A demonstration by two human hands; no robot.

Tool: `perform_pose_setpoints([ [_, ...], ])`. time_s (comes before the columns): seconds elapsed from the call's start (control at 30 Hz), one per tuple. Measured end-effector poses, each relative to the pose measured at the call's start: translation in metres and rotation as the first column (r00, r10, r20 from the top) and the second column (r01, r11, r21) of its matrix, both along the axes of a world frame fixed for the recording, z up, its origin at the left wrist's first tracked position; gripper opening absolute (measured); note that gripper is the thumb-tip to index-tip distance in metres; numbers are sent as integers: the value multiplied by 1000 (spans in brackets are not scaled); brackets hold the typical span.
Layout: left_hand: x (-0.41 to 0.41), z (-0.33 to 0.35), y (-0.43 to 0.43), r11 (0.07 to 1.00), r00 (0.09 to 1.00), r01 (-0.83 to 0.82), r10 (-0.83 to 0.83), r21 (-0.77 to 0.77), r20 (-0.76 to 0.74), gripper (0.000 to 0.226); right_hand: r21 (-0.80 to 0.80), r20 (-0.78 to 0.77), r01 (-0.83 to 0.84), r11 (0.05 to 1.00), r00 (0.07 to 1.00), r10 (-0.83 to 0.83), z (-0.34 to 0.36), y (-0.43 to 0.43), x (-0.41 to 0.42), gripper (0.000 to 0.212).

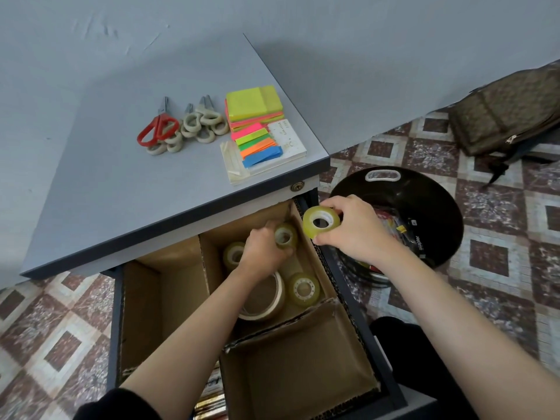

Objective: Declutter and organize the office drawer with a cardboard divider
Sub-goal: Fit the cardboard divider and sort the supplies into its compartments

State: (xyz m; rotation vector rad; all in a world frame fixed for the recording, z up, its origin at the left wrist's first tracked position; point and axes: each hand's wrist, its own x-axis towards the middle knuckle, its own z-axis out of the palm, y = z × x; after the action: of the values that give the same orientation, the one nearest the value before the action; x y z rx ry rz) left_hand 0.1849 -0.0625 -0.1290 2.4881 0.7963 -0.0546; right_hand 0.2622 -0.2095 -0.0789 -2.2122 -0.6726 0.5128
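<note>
gripping a small clear tape roll (285,236) with the left hand (263,253), fingers curled round it, low in the back right compartment of the cardboard divider (209,268) set in the open drawer (116,313). pinching a second clear tape roll (321,221) between thumb and fingertips of the right hand (354,228), held on edge just above the right wall of that same compartment. lying in the compartment round the left hand: a third clear roll (233,254) to its left, a flat clear roll (303,288) nearer the body, and a wide tan tape roll (269,298) just beside the flat one, partly hidden under the forearm. up on the worktop (121,177), well apart from the drawer: red scissors (157,128) heaped with beige scissors (200,125), beside a stack of neon sticky notes (254,106) and coloured page flags (257,144). on the tiled floor (485,268) to the right, a black round bin (424,189) just beside the drawer, a patterned backpack (509,116) further off
</note>
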Motion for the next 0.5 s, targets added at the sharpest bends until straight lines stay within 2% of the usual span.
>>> perform_pose_setpoints([
  [0.3, -3, 1, 4, 1000, 1000, 14, -14, -12, 9, 65, 14, -6, 0, 1000, 1000, 0, -2, 1, 1, 69],
  [0.5, -28, 20, 6, 998, 992, 58, -59, 10, 110, 60, 25, 8, -25, 999, 1000, 25, -3, 2, -1, 68],
])
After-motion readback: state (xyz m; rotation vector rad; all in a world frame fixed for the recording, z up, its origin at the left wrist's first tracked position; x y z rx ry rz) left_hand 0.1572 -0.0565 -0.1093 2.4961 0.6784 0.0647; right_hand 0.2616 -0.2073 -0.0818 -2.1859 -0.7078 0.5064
